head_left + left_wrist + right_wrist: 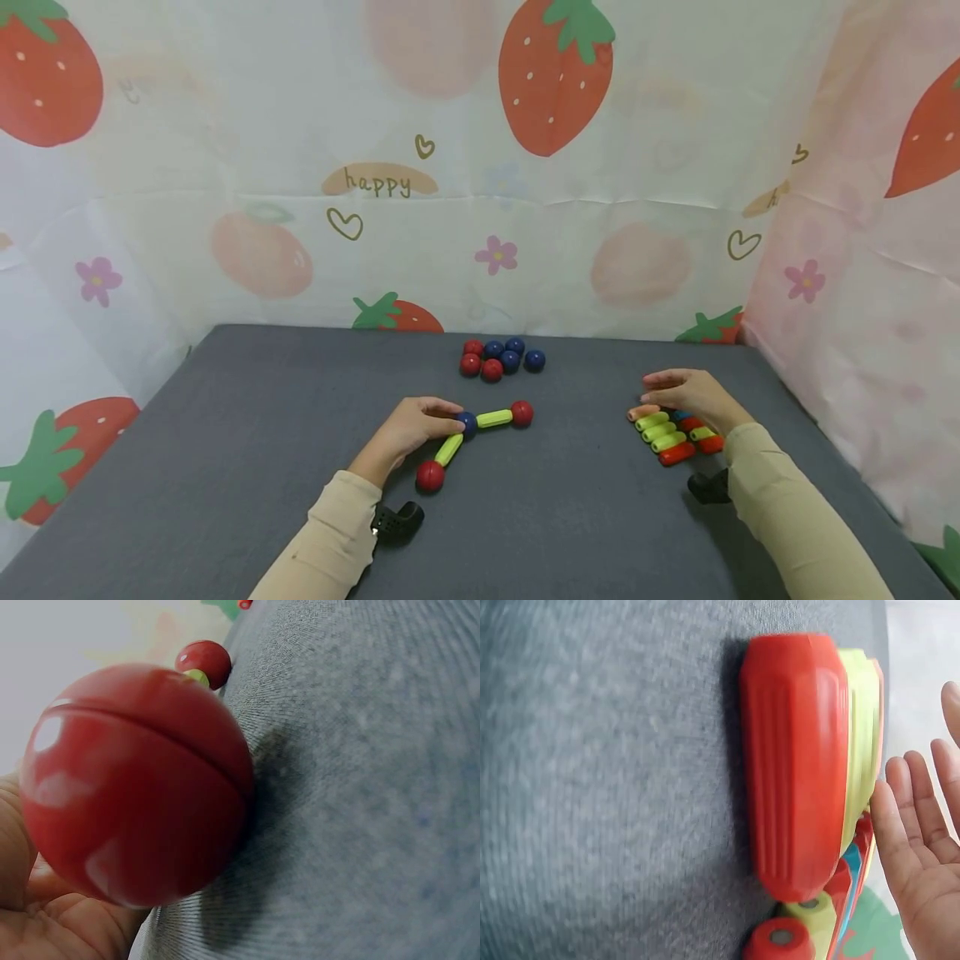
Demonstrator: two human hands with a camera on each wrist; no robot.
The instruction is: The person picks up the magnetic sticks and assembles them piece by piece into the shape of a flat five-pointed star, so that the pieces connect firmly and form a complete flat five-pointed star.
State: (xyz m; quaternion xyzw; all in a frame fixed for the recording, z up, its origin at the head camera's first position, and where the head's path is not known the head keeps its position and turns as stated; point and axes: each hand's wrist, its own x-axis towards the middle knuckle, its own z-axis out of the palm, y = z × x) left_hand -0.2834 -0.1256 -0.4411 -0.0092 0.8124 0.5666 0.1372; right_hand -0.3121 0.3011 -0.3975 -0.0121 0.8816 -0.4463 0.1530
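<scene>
While left grip (408, 430) round blue ball (469, 427), rods (494, 418) rightward and nearward, right grip (699, 395) slack.

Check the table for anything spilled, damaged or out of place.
Nothing stands out. The left hand holds the blue ball joining two yellow-green sticks, the loose balls sit grouped toward the back, and the loose sticks lie close together near the right hand. No spill or damage shows.

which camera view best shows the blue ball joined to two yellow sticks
The head view: there the blue ball, held by the left hand, shows with both yellow sticks meeting at it. The left wrist view shows two red balls but no blue one; the right wrist view lacks it too.
</scene>
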